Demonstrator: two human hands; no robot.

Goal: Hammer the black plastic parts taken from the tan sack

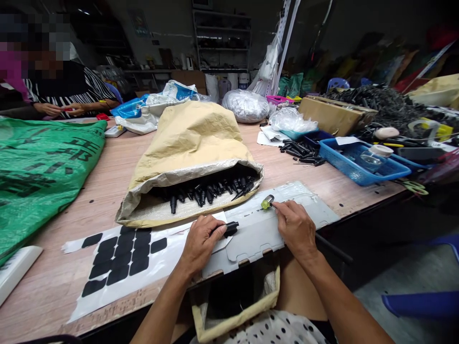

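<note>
My left hand is closed around short black tubular parts, whose ends stick out past the thumb and fingers. Their exact kind cannot be made out. Closed in my right hand is a small hammer with a yellow-green face, its head held over a grey board on the table edge. Behind both hands, a tan sack lies with its mouth facing me, and many similar black parts show inside. Below the table edge, another tan sack gapes open on my lap.
At left, a white sheet with black rounded-square stickers lies near a green sack. On the right are loose black parts, a blue basket and a cardboard box. Another person sits across at far left.
</note>
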